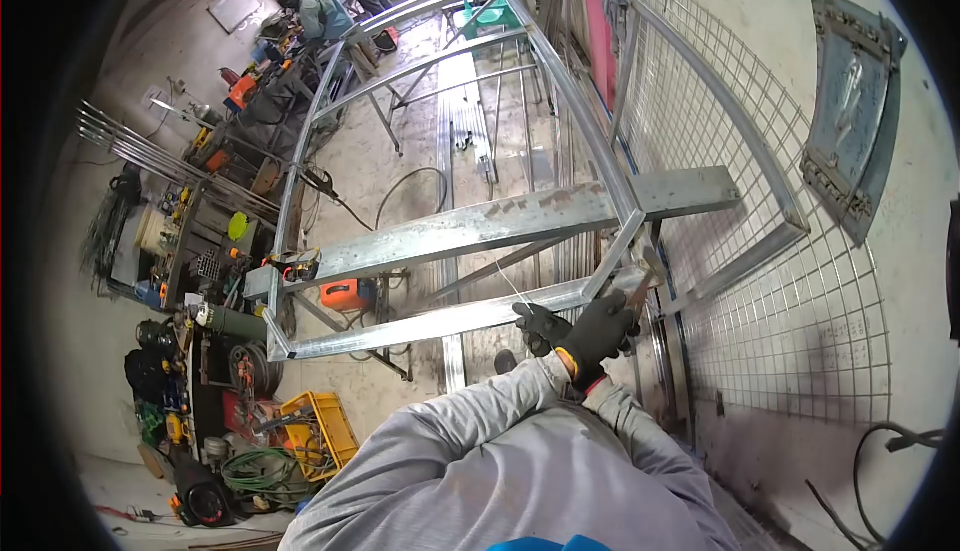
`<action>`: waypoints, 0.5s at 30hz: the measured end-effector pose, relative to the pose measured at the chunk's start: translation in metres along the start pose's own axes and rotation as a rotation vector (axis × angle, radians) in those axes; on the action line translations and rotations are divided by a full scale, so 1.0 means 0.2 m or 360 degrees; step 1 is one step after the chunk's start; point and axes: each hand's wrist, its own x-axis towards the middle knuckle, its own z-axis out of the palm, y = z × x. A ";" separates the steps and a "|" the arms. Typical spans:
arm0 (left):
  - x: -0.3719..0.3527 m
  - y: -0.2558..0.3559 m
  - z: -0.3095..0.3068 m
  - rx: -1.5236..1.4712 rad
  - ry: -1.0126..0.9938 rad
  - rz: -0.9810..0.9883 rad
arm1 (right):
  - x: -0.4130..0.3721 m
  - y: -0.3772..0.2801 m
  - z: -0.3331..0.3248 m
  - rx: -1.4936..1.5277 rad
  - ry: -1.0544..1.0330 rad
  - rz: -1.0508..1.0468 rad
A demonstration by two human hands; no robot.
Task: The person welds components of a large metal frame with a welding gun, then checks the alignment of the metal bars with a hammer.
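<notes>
My left hand (543,327), in a dark glove, is closed around a thin pale welding rod (513,282) that slants up and to the left. My right hand (602,333), gloved too, is at its right, overlapping it in this view. Its fingers are wrapped round a reddish-brown tool (640,294) whose kind is mostly hidden. Both hands are at the near right corner of a large metal frame (430,327) made of square tubing. A wide galvanized beam (470,226) lies across under the frame, beyond the hands.
Wire mesh (800,341) and a curved tube frame (700,61) lean along the right wall. On the left are a cluttered tool bench (190,251), a yellow crate (335,436) and coiled green hose (262,476). An orange machine (345,296) sits below the beam. People (325,16) work at the far end.
</notes>
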 end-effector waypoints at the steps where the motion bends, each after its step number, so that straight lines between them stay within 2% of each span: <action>1: 0.02 -0.01 0.00 0.0033 0.0140 0.0115 | 0.00 0.01 0.00 -0.0008 -0.0001 -0.0003; 2: 0.03 -0.03 0.00 0.0061 0.0282 0.0223 | -0.01 0.02 -0.01 -0.0012 0.0000 -0.0003; 3: 0.12 -0.15 -0.02 0.0193 0.0316 0.0354 | -0.01 0.02 -0.01 -0.0017 -0.0004 -0.0004; 4: 0.11 -0.14 -0.03 0.0183 0.0321 0.0358 | 0.00 0.01 -0.01 -0.0020 -0.0002 -0.0005; 6: 0.07 -0.07 -0.08 0.0632 -0.0290 0.0222 | 0.01 0.00 -0.01 -0.0023 -0.0003 -0.0005; 8: 0.09 -0.20 -0.09 0.0902 -0.0430 0.0924 | 0.01 0.00 0.00 -0.0022 0.0001 -0.0011; 10: -0.07 -0.01 -0.07 0.0321 -0.0062 0.0305 | 0.04 -0.01 0.00 -0.0029 0.0006 -0.0026; 11: -0.12 0.08 -0.10 0.0155 0.0006 0.0200 | 0.04 -0.02 0.00 -0.0029 0.0013 -0.0034; 12: -0.22 0.21 -0.14 -0.0010 0.0150 0.0315 | 0.04 -0.03 0.00 -0.0001 0.0041 -0.0029; 14: -0.23 0.23 -0.32 -0.0137 0.0452 0.0568 | 0.02 -0.09 0.00 0.0120 0.0185 -0.0007; 15: -0.25 0.24 -0.43 -0.0274 0.0596 0.0630 | -0.01 -0.24 0.00 0.0147 0.0297 -0.0057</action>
